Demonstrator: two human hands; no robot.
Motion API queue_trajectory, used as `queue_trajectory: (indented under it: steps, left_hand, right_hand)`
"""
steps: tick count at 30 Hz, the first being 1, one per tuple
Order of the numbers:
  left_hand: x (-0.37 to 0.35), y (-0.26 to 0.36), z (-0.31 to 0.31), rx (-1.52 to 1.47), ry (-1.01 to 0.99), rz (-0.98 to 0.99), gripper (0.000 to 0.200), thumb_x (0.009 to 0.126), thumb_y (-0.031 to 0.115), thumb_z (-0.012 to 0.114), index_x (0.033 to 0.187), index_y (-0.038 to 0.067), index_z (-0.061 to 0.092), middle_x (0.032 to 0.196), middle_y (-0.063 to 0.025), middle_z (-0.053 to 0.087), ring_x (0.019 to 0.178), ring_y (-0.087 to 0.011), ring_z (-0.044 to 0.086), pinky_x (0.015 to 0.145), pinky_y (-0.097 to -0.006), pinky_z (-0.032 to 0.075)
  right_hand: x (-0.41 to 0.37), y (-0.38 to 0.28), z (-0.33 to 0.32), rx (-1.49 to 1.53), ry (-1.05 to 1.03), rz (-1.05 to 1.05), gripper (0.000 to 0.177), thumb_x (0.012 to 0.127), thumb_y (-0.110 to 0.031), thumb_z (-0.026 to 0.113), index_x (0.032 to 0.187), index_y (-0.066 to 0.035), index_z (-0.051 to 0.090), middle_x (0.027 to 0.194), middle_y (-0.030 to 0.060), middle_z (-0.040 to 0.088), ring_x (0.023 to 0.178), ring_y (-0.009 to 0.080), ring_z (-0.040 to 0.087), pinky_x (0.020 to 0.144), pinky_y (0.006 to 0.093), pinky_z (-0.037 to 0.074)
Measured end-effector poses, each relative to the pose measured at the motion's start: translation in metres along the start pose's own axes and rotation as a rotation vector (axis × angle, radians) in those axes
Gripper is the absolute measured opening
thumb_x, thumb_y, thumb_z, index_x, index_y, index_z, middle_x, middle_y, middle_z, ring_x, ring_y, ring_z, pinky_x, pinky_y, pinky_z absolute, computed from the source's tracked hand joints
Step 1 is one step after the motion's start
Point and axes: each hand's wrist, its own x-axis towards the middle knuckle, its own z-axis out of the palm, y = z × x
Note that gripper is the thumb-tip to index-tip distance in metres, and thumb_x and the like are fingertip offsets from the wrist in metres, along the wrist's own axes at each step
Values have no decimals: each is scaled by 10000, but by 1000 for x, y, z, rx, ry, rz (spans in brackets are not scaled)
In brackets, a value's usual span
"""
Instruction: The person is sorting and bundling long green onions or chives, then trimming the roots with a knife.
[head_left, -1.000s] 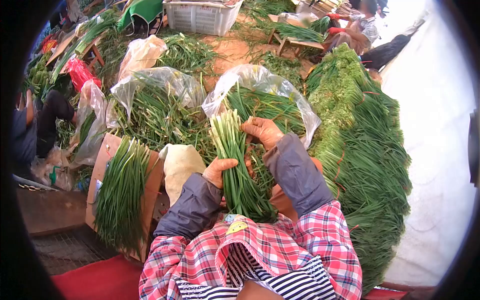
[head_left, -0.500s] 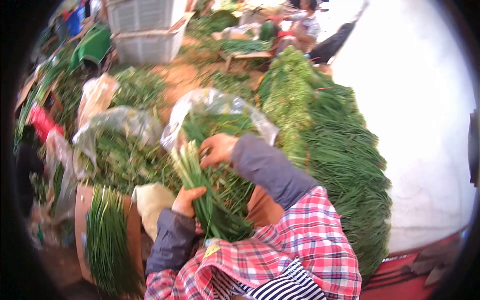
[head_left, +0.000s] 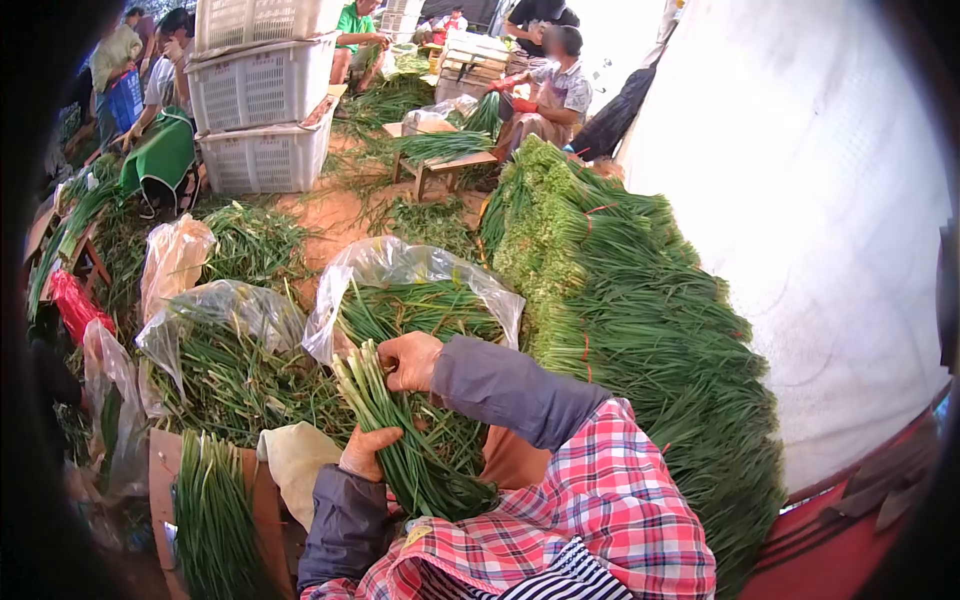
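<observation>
A bundle of long green stalks with pale ends (head_left: 415, 460) lies slanted in front of my body. My left hand (head_left: 370, 450) is wrapped round its lower middle, thumb across the stalks. Close to the pale upper ends, my right hand (head_left: 410, 362) has its fingers bent together against the bundle's right side; what its fingertips hold, if anything, is hidden. Behind the hands, a clear plastic bag (head_left: 375, 262) stands open with loose green stalks (head_left: 430, 305) in it. Loose stalks also lie below my right forearm.
A large pile of tied green bundles (head_left: 650, 330) fills the right, beside a white sheet (head_left: 800, 220). More stalks (head_left: 210, 510) lie on a board at lower left. Stacked white crates (head_left: 260, 110) stand behind. A person (head_left: 555, 95) sits by a low bench (head_left: 445, 165).
The view has tilted up, so the scene sits lower and more people and crates show. My right hand's fingers have come closer together against the stalks; my left hand keeps its hold.
</observation>
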Motion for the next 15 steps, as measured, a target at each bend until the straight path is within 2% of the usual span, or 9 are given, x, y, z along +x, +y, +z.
queue_trajectory:
  steps: [1,4,6,8,11,13,15]
  left_hand:
    - [-1,0,0,-10,11,-6,511,661,109,653,1121,-12,467,939,-160,590,803,-275,608,688,-385,531]
    - [-1,-8,-10,35,-58,7,530,650,115,660,1127,-12,466,939,-156,586,819,-275,602,699,-388,523]
    - [-3,-8,-15,1,-67,20,566,644,107,681,1154,2,461,933,-150,591,854,-276,598,730,-399,517]
    - [-6,-2,-10,-15,-57,63,637,638,124,690,1210,15,433,916,-150,593,833,-272,599,713,-388,513]
    - [-17,10,-13,-82,-92,161,689,637,140,688,1252,20,402,901,-151,594,800,-267,601,693,-372,510]
    - [-17,10,-20,-79,-42,165,710,639,136,685,1273,25,385,894,-157,595,784,-261,602,697,-366,510]
    - [-16,14,-18,-24,31,138,712,638,140,687,1274,26,386,900,-159,597,787,-256,602,696,-365,510]
  right_hand:
    - [-1,-3,1,-60,38,-3,161,635,-80,639,785,-39,598,687,82,589,644,123,549,573,288,430]
    - [21,23,-7,138,252,-31,111,637,-44,635,703,-35,545,635,58,553,612,112,525,533,280,410]
    - [34,38,-26,414,409,-46,142,627,-138,641,680,-32,563,640,92,583,572,157,510,541,310,434]
    - [39,51,-63,365,648,10,131,628,-126,639,675,-27,567,619,86,575,559,147,498,526,304,424]
    - [36,93,-88,261,574,60,152,639,-152,641,681,-19,580,587,75,567,536,149,480,520,337,420]
    - [30,91,-71,-516,-312,160,335,661,-217,673,943,-44,624,782,120,637,708,176,581,658,339,468]
    - [16,84,-46,-245,-124,81,534,676,-272,684,1141,-64,524,999,151,599,929,210,559,801,333,441]
